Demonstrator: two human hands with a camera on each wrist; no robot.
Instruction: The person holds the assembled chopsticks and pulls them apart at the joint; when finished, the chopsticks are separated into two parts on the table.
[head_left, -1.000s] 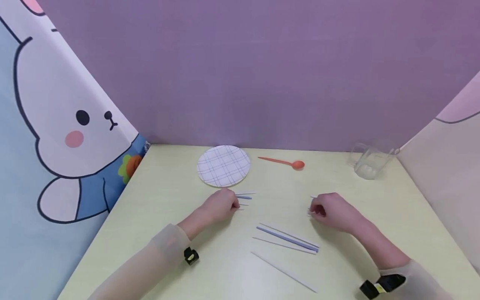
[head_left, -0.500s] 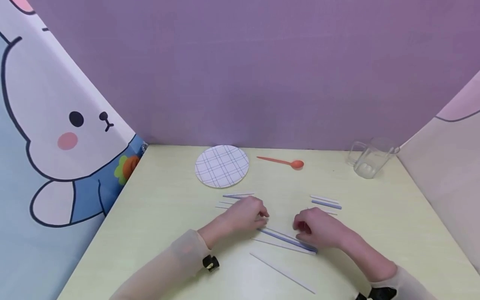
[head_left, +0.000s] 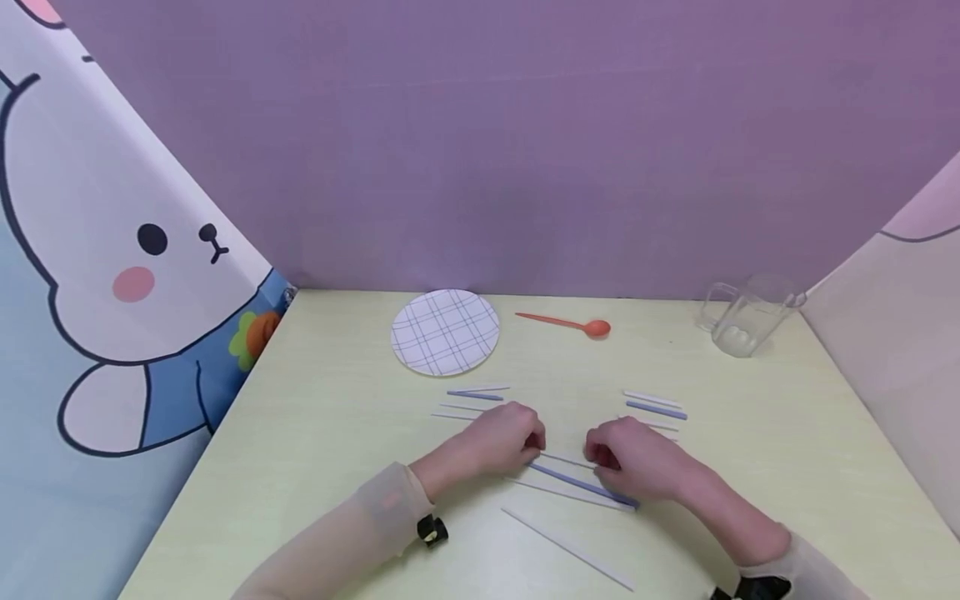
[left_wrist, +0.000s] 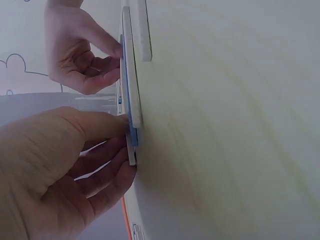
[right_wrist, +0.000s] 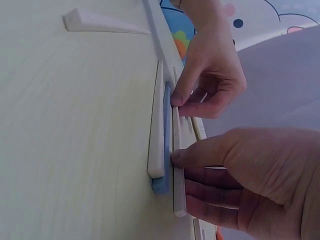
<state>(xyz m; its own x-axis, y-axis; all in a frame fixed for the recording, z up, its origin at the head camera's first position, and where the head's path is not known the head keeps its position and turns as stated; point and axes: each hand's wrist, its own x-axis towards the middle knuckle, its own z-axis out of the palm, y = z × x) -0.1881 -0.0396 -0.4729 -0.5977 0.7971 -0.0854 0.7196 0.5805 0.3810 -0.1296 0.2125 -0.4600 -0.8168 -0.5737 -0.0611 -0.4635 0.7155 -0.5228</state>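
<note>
With fingers nearly closed, your left hand [head_left: 504, 439] and right hand [head_left: 639, 458] pinch one white stick [right_wrist: 179, 189], well in from the table's far edge [head_left: 345, 294].

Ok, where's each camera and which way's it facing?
Head: worn there, faces forward-down at the pale yellow table; left hand, right hand, sleeved forearms show.
Left wrist: mounted there, faces left hand and thin white stick; right hand beyond.
Right wrist: mounted there, faces right hand and that stick; left hand beyond.
Wrist views share both hands and a thin blue stick.

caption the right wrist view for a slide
Left fingers and right fingers pinch one white stick beside a blue stick.
</note>
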